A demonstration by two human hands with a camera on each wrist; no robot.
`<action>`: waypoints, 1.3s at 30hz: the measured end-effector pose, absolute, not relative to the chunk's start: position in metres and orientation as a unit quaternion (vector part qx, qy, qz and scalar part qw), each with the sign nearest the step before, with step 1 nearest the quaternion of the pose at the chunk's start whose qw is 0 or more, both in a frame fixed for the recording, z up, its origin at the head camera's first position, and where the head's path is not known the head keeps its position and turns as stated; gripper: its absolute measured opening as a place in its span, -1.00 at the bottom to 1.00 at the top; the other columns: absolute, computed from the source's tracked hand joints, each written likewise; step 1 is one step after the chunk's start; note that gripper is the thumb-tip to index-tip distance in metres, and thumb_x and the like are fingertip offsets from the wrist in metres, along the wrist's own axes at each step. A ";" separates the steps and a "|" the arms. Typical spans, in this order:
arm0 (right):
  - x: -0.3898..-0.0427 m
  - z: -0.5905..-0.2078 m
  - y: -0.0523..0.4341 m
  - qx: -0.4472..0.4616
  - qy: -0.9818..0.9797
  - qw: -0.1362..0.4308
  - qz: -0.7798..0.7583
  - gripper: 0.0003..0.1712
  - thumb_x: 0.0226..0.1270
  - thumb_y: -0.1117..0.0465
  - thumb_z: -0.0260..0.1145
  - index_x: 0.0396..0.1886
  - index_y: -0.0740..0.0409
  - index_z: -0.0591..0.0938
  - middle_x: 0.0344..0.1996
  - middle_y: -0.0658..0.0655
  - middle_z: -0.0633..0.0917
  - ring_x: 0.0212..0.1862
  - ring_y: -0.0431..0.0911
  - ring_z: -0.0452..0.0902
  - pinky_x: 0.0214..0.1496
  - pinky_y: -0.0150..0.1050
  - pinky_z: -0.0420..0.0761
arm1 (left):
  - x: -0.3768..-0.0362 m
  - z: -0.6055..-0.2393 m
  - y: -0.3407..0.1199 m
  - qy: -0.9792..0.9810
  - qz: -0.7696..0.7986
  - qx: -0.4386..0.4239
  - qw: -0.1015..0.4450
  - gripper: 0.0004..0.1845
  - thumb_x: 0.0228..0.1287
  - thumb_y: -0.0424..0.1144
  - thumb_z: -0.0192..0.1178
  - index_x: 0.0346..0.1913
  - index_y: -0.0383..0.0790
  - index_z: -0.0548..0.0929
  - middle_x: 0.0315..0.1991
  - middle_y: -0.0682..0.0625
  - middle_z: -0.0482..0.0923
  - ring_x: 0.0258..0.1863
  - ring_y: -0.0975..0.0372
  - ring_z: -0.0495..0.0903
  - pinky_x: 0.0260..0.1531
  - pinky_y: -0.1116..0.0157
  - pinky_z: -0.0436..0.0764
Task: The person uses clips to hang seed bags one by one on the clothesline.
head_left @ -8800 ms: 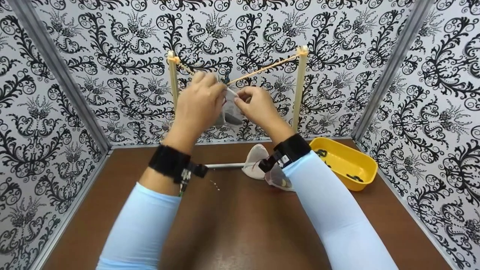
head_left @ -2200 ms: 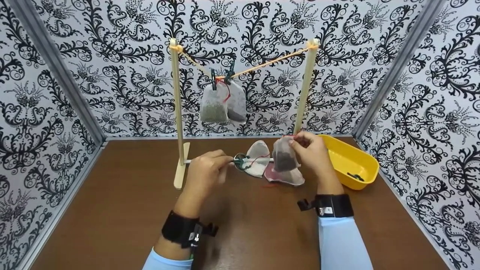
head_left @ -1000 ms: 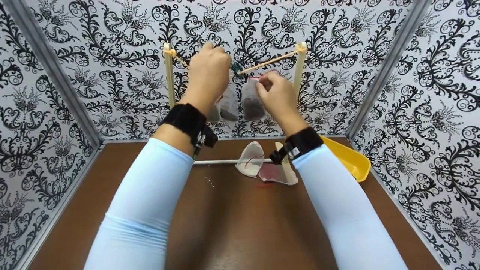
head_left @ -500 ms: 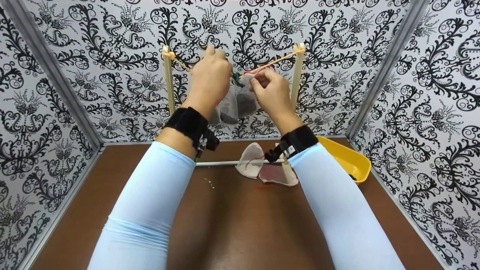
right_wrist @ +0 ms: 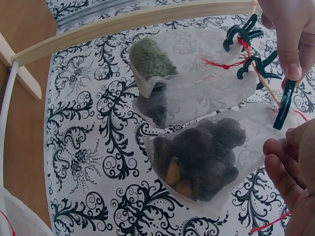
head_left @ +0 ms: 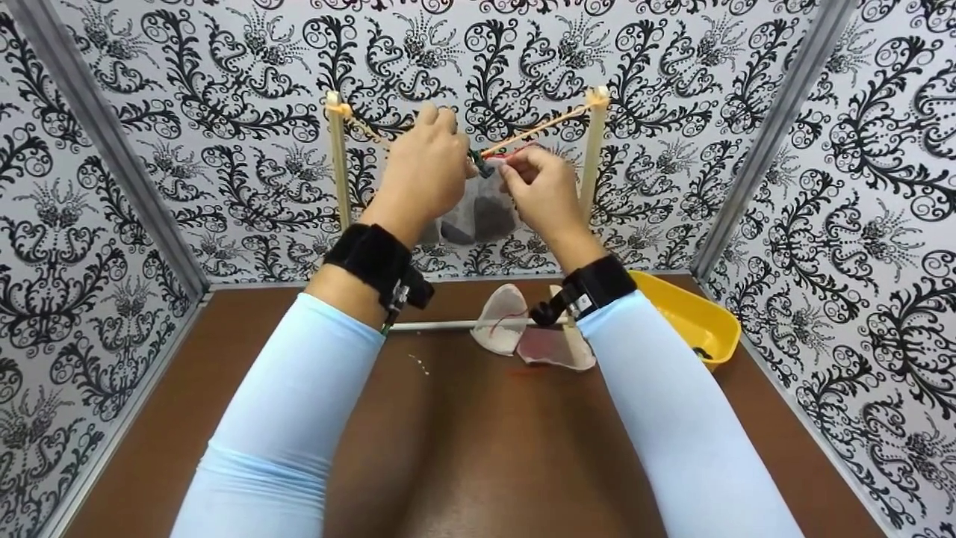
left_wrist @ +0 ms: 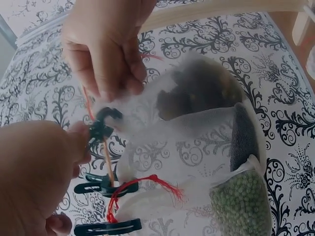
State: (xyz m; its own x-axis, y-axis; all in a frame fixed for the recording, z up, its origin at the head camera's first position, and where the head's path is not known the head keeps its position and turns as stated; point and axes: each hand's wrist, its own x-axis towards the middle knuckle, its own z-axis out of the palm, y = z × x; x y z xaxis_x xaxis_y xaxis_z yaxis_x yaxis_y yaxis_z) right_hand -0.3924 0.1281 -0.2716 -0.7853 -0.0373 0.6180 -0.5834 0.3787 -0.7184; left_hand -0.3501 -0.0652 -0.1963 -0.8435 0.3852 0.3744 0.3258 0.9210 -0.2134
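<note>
My left hand [head_left: 429,168] pinches a dark green spring clip [right_wrist: 284,104] at the slack orange cord [head_left: 549,125]. The clip's tip lies over the top edge of a white mesh bag [right_wrist: 197,152] full of dark lumps and a few yellowish pieces. With thumb and fingers, my right hand [head_left: 549,187] holds that bag by its top, where a red string trails. Beside it hang a mesh bag of small dark contents [right_wrist: 152,105] and one of green beans [left_wrist: 238,201], each under a dark green clip. The left hand partly hides these in the head view.
Two wooden posts, left [head_left: 338,164] and right [head_left: 595,157], carry the cord; a white rod [head_left: 433,326] runs low between them. On the brown table lie a whitish mesh bag [head_left: 500,321] and a pinkish one [head_left: 541,345]. A yellow bin [head_left: 691,310] stands right.
Both hands have risen from near the table, the left with a clip, the right with the dark-lump bag. The bag has moved left to the cord, and the clip now meets its top edge.
</note>
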 end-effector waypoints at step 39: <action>-0.379 -0.375 0.348 -0.028 -0.934 0.106 0.341 -0.32 0.79 -0.26 0.19 0.24 0.31 0.71 -0.26 0.13 0.72 -0.41 -0.14 0.54 -0.45 -0.32 0.60 | -0.288 -0.502 -0.226 -0.963 -0.259 0.068 0.012 -0.66 0.61 -0.29 0.20 0.26 -0.20 0.84 0.31 -0.33 0.77 0.24 -0.33 0.77 0.22 -0.33 0.75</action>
